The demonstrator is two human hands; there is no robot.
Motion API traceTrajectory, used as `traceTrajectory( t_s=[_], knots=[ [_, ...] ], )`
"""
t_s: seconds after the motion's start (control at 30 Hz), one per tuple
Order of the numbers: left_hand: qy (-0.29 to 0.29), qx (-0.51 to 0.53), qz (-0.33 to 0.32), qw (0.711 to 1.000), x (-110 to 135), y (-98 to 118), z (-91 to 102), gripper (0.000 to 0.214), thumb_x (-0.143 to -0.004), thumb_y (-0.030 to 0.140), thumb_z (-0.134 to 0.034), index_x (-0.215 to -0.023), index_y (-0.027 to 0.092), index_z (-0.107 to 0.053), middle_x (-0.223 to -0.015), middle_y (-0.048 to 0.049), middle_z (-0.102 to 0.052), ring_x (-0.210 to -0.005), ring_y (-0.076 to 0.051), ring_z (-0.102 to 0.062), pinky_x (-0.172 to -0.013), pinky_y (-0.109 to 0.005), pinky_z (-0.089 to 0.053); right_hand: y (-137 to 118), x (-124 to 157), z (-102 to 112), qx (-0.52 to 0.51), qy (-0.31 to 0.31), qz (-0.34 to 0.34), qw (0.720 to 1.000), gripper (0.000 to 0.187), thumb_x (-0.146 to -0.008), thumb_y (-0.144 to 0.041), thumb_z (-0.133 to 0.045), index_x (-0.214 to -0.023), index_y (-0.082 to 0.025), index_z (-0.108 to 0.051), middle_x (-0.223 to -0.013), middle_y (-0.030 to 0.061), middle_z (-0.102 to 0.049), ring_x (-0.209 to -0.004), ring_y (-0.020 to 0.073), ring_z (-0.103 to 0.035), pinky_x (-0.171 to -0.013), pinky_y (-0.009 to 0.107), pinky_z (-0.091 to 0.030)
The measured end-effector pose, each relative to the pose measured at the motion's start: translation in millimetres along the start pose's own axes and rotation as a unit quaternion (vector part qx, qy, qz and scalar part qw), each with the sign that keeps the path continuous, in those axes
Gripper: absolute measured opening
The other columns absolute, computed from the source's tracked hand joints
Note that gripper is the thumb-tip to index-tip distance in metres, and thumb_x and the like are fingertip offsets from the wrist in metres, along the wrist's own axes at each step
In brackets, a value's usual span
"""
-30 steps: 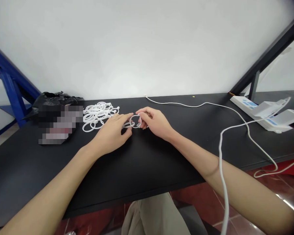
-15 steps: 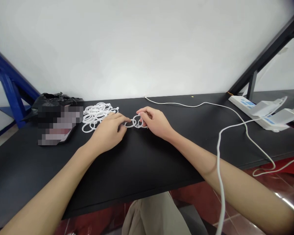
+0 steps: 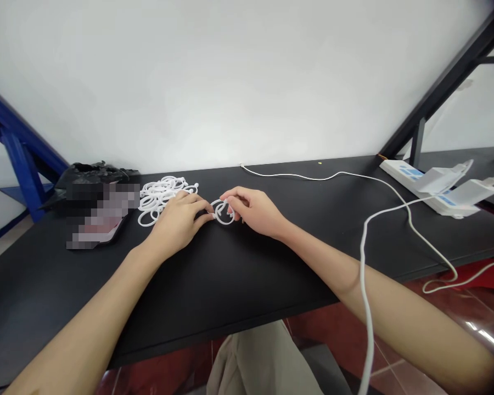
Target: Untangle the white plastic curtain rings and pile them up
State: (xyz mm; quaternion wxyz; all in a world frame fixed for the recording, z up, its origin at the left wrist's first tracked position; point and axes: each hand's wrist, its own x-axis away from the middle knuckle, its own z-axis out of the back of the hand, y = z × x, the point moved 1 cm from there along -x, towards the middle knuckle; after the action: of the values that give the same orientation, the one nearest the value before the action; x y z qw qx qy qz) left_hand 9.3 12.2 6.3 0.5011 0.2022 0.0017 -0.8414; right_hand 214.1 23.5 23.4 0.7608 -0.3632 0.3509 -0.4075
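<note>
Several white plastic rings with small knobs, like shower curtain rings (image 3: 224,222), overlap between my hands just above the black tabletop. My right hand (image 3: 257,211) is closed, its thumb and fingers pinching the rings at their upper right side. On the other side, my left hand (image 3: 181,219) pinches a ring's left edge between thumb and forefinger. Behind my left hand lies a loose pile of similar white rings (image 3: 148,203), partly covered by that hand. How the rings between my fingers are joined is too small to make out.
A phone-like object (image 3: 102,219), blurred out, lies left of the pile, with a crumpled black plastic bag (image 3: 94,171) behind it. At right sits a white power strip (image 3: 428,189) with chargers. A white cable (image 3: 364,263) crosses over my right forearm.
My right hand has moved slightly left and down, bringing its rings closer to my left hand. The rings now overlap more tightly. My left thumb and forefinger have come closer together.
</note>
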Motion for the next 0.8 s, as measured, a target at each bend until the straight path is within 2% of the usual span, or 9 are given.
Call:
traceTrajectory(
  t_s=[0.13,0.3,0.6,0.8],
  knots=[
    [0.000,0.008,0.008,1.000,0.5,2.5,1.1,0.025,-0.092,0.039,-0.048,-0.091,0.024,-0.068,-0.099,-0.0065,-0.067,-0.096,-0.027,-0.051,-0.089,-0.044,-0.043,-1.6,1.2,-0.6,-0.013,-0.023,0.017,1.000,0.026,-0.094,-0.035,-0.047,-0.100,-0.019,-0.068,-0.071,-0.0017,-0.065,-0.063,0.0096,-0.059,-0.064,0.023,-0.047],
    [0.014,0.007,0.022,1.000,0.2,6.0,4.2,0.026,-0.094,0.039,-0.047,-0.090,0.021,-0.066,-0.102,-0.0074,-0.066,-0.097,-0.027,-0.050,-0.091,-0.045,-0.042,3.0,-1.1,-0.6,-0.030,-0.019,0.020,0.999,0.026,-0.093,-0.040,-0.052,-0.093,-0.019,-0.066,-0.069,-0.0025,-0.063,-0.060,0.0088,-0.058,-0.063,0.022,-0.045],
    [0.022,0.031,0.040,0.998,-0.3,12.6,6.9,0.024,-0.092,0.039,-0.049,-0.080,0.022,-0.062,-0.099,-0.0061,-0.066,-0.097,-0.026,-0.051,-0.092,-0.045,-0.041,2.3,-1.3,-0.2,0.014,-0.019,0.014,1.000,0.021,-0.091,-0.035,-0.055,-0.080,-0.018,-0.064,-0.062,-0.0045,-0.061,-0.057,0.0084,-0.057,-0.065,0.022,-0.045],
    [0.026,0.062,0.048,0.997,0.1,24.5,15.2,0.024,-0.093,0.038,-0.045,-0.099,0.023,-0.064,-0.103,-0.0043,-0.068,-0.102,-0.025,-0.052,-0.094,-0.044,-0.039,0.3,-1.2,-1.8,-0.012,-0.023,0.006,1.000,0.017,-0.090,-0.029,-0.054,-0.078,-0.019,-0.060,-0.064,-0.0038,-0.062,-0.058,0.0095,-0.059,-0.062,0.022,-0.046]
  ],
)
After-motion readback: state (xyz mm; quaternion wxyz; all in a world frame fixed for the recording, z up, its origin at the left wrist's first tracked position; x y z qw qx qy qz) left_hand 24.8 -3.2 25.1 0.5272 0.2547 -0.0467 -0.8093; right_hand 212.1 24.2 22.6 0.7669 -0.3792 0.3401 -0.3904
